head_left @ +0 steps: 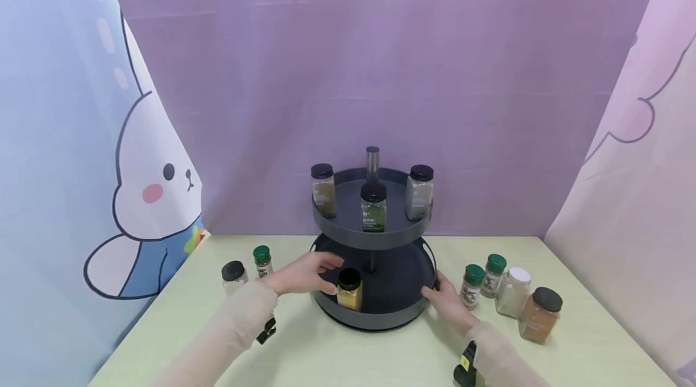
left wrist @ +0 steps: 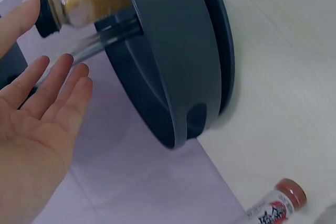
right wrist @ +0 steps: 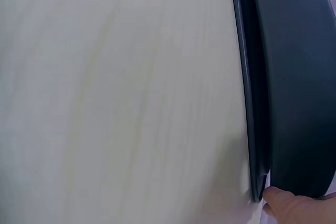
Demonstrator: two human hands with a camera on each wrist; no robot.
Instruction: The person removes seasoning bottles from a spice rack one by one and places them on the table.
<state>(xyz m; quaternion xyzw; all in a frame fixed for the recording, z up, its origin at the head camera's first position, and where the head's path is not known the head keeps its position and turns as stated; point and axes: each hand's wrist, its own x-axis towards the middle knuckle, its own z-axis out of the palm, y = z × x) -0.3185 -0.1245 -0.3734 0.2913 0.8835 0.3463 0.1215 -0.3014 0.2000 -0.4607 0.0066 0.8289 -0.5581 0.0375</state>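
Note:
A dark grey two-tier turntable rack point(head_left: 380, 322) stands on the table. On its lower tier, at the front left, sits a square jar of yellow spice point(head_left: 350, 297) with a black lid. My left hand point(head_left: 304, 272) is over the lower tier's left side, thumb close to that jar. In the left wrist view the fingers point(left wrist: 63, 85) are extended and grip nothing; the thumb overlaps the edge of the jar's lid point(left wrist: 44, 11). My right hand point(head_left: 448, 301) holds the lower tier's right rim at the handle cutout, thumb on the near side.
The upper tier carries a brown-spice jar point(head_left: 324, 194), a green-herb jar point(head_left: 373, 212) and a greyish jar point(head_left: 419, 194). To the right stand two green-capped bottles point(head_left: 472, 286), a white-lidded jar point(head_left: 513, 293) and a reddish-brown jar point(head_left: 538, 316). At left are a green-capped bottle point(head_left: 263, 261) and a black-lidded jar point(head_left: 234, 275).

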